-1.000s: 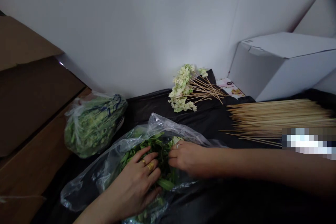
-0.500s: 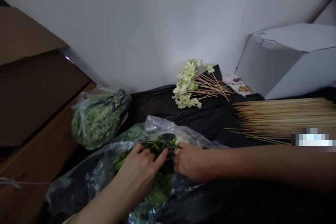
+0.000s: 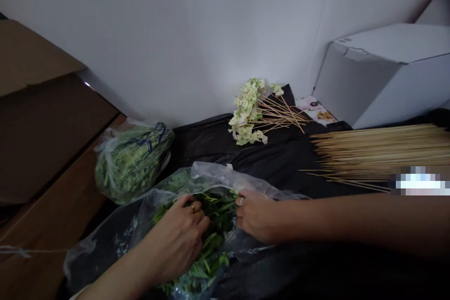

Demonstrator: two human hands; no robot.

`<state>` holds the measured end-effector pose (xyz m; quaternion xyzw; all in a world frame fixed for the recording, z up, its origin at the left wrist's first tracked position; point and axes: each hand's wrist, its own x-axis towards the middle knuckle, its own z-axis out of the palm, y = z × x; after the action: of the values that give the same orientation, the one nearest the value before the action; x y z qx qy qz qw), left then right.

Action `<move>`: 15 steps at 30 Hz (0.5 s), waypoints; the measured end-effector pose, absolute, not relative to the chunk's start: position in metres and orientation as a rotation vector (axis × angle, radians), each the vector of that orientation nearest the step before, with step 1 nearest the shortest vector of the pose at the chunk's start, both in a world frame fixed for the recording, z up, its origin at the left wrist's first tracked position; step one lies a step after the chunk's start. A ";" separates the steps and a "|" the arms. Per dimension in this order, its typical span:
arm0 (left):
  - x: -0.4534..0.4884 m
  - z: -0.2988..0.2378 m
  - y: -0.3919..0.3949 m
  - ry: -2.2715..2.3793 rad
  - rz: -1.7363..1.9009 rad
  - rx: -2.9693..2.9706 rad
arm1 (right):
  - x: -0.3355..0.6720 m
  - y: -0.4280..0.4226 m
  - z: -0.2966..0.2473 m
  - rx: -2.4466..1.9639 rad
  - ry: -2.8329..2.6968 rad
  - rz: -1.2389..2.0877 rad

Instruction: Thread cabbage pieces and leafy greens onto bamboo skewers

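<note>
A clear plastic bag (image 3: pixel 123 234) lies open on black sheeting, filled with dark leafy greens (image 3: pixel 218 213). My left hand (image 3: pixel 177 241), with gold rings, is inside the bag mouth, fingers curled into the greens. My right hand (image 3: pixel 256 215), wearing a silver ring, reaches in from the right with fingers closed on the greens at the bag's opening. The fingertips of both hands are partly hidden by leaves.
A second tied bag of greens (image 3: pixel 131 161) sits to the left. Skewered pale vegetables (image 3: pixel 249 112) lie near the wall. A pile of bare bamboo skewers (image 3: pixel 379 150) lies right. A white box (image 3: pixel 383 75) stands back right, a brown cardboard box (image 3: pixel 38 103) left.
My left hand curled its fingers deeper into the greens. My right hand stayed at the bag opening. The view shifted slightly.
</note>
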<state>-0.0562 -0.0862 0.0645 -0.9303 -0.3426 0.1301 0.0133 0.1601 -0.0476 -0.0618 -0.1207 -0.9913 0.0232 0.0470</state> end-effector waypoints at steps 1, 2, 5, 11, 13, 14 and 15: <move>-0.057 0.069 -0.087 -1.097 0.424 -2.901 | 0.160 -0.047 -0.064 -0.347 -3.023 0.054; -0.056 0.071 -0.087 -1.130 0.455 -2.895 | 0.160 -0.045 -0.065 -0.331 -3.025 0.044; -0.048 0.068 -0.080 -1.199 0.532 -2.843 | 0.156 -0.035 -0.061 -0.350 -3.058 0.052; -0.014 0.039 -0.047 -1.213 0.670 -2.800 | 0.154 -0.019 -0.030 -0.367 -3.104 0.088; -0.009 0.033 -0.039 -1.216 0.655 -2.811 | 0.163 -0.025 -0.011 -0.370 -3.066 0.101; -0.008 0.032 -0.037 -1.223 0.636 -2.817 | 0.171 -0.030 0.001 -0.367 -3.047 0.114; -0.007 0.031 -0.035 -1.233 0.608 -2.821 | 0.181 -0.036 0.015 -0.377 -3.015 0.121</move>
<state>-0.0073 -0.0355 0.0313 -0.8989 -0.3930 0.1939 0.0018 0.1810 -0.0362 0.0147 -0.1237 -0.9902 0.0398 0.0502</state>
